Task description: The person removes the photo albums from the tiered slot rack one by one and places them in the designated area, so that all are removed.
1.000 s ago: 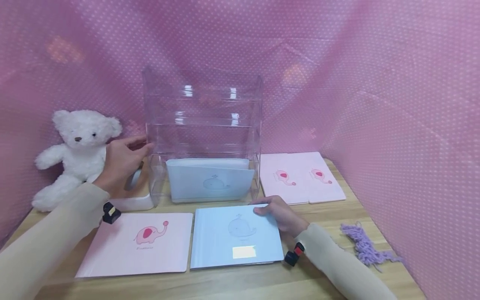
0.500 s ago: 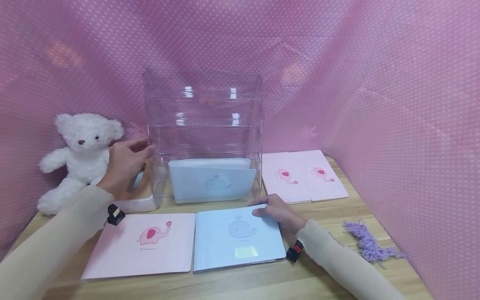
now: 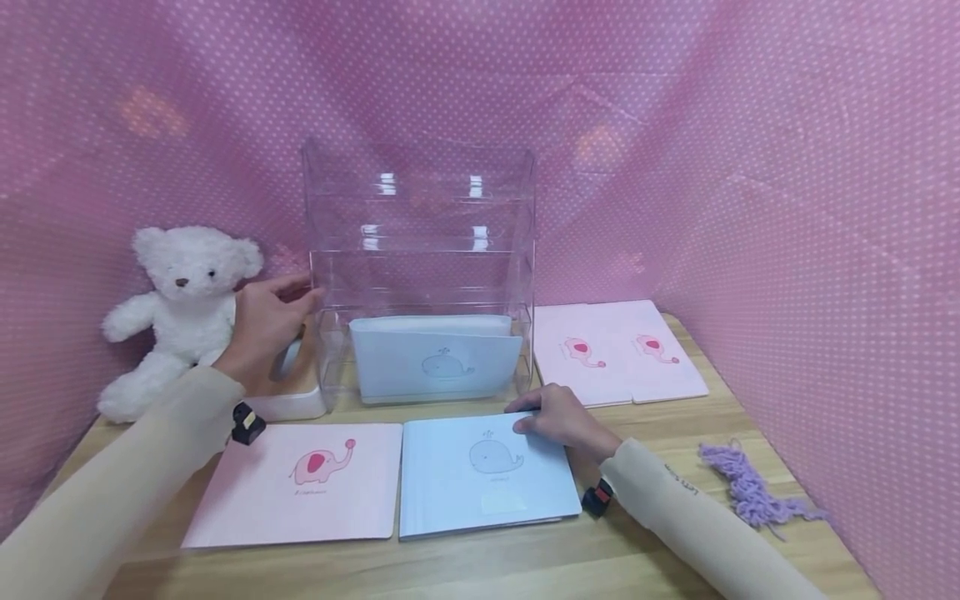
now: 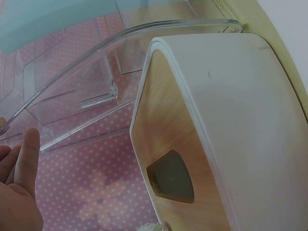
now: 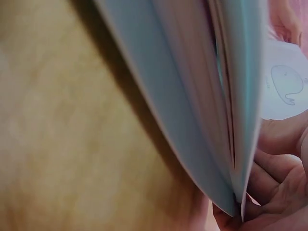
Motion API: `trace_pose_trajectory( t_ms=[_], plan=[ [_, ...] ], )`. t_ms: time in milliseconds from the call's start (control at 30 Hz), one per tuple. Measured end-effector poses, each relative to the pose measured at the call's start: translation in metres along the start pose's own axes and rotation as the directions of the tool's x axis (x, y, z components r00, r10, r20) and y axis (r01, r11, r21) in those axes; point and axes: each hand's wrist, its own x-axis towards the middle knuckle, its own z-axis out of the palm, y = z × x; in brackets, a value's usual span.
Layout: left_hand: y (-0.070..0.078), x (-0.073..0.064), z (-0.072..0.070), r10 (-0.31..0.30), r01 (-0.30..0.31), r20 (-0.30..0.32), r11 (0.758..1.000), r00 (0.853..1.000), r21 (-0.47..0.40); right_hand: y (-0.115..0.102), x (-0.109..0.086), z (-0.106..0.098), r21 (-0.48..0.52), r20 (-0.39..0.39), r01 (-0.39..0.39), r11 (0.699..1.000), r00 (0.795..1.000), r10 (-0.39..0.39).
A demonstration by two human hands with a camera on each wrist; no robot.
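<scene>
My right hand (image 3: 562, 421) grips the upper right corner of a light blue whale-print book (image 3: 450, 492), thumb on the cover and fingers under the edge. The right wrist view shows the book's pages (image 5: 202, 82) from the side, slightly spread. My left hand (image 3: 273, 321) pinches the left side edge of a clear tiered rack (image 3: 420, 275) between thumb and fingers. Inside the rack's bottom tier, another light blue whale-print book (image 3: 397, 367) leans upright. A pink elephant-print book (image 3: 337, 521) lies flat left of the blue one.
A white box with a wooden top (image 3: 288, 408) stands beside the rack, below my left hand. Behind it sits a white teddy bear (image 3: 191, 308). Pink elephant-print books (image 3: 615, 371) lie right of the rack. Purple yarn (image 3: 750, 492) rests near the table's (image 3: 480, 575) right edge.
The head view has shifted, so everything appears slightly farther right. Both hands keep their places on the rack and the blue book. The bright glare on its cover has faded.
</scene>
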Motion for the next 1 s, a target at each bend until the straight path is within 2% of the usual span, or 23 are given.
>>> trace_pose_trajectory(
  t_ms=[233,333,433,533,700,933,1000],
  plan=[
    [0.000,0.000,0.000,0.017,-0.017,-0.011,1.000,1.000,0.002,-0.002,-0.002,0.000,0.001,-0.001,0.018,1.000,1.000,-0.018],
    [0.000,0.000,0.000,0.042,-0.042,-0.016,0.999,0.999,0.016,-0.003,-0.004,-0.001,-0.007,-0.014,0.031,0.999,0.999,-0.031],
    [0.000,-0.001,0.000,0.067,-0.067,-0.022,0.997,0.997,0.027,-0.004,-0.007,-0.005,0.000,-0.059,0.068,0.998,0.996,-0.068],
    [0.001,0.000,0.000,0.088,-0.087,-0.031,0.996,0.996,0.032,-0.008,-0.010,-0.013,0.021,-0.139,0.129,0.991,0.982,-0.125],
    [0.002,0.000,0.001,0.102,-0.100,-0.039,0.994,0.994,0.032,-0.019,-0.011,-0.032,0.043,-0.269,0.275,0.960,0.929,-0.254],
    [0.001,-0.001,0.001,0.077,-0.076,-0.024,0.996,0.997,0.039,-0.037,-0.004,-0.051,0.073,-0.442,0.444,0.893,0.817,-0.370],
    [0.001,-0.001,0.001,0.072,-0.071,-0.023,0.997,0.997,0.042,-0.042,0.000,-0.054,0.094,-0.469,0.486,0.869,0.792,-0.391]
  ],
)
